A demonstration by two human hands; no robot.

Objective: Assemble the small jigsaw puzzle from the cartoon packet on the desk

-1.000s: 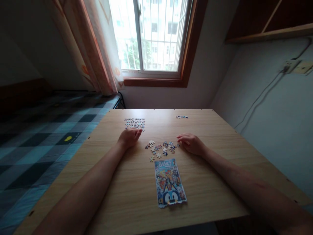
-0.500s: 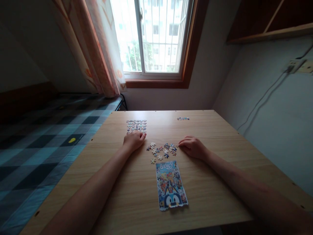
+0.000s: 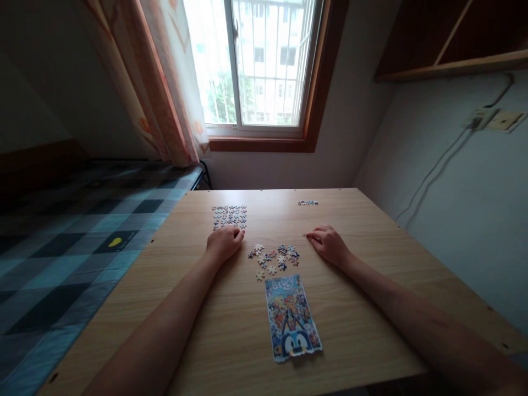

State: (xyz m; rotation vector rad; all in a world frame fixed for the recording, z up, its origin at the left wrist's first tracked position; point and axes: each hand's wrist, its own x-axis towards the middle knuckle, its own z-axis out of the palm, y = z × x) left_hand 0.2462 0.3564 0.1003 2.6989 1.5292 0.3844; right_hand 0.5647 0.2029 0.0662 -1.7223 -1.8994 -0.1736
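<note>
My right hand (image 3: 328,243) is right of the loose pile, fingertips pinched on a small puzzle piece (image 3: 304,235) just above or on the tabletop; I cannot tell which. My left hand (image 3: 225,242) rests on the table with its fingers curled closed. Whatever may be inside it is hidden. Just beyond it lie rows of puzzle pieces (image 3: 230,214), the nearest row partly covered by the hand. Between my hands is a loose pile of puzzle pieces (image 3: 281,257), some face down. A short row of pieces (image 3: 308,203) lies near the far edge.
A printed picture sheet (image 3: 292,319) with a torn lower edge lies nearest me on the wooden table (image 3: 350,341). To the left is a bed with a checked cover (image 3: 136,220). The window (image 3: 268,71) and wall stand beyond; a cable (image 3: 433,165) hangs on the right wall.
My right hand has drawn away from the pile, farther out across the table, with a puzzle piece at its fingertips. My left hand stays by the rows. The view has shifted slightly.
</note>
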